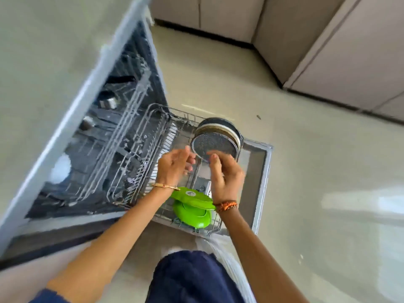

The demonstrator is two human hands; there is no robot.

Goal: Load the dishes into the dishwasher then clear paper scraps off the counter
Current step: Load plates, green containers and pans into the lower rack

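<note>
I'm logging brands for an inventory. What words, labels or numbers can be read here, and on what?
None can be read.
Round white sticker on the green lid: print too small and blurred.
Panel on the dishwasher door's inner face, between the hands: marks blurred.
Speckled plates: no text visible.

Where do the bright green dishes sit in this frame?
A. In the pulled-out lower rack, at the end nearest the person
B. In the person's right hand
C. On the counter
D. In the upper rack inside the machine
A: the green dishes lean in the lower rack under the wrists, while the dark speckled plates stand at its far end.
</note>
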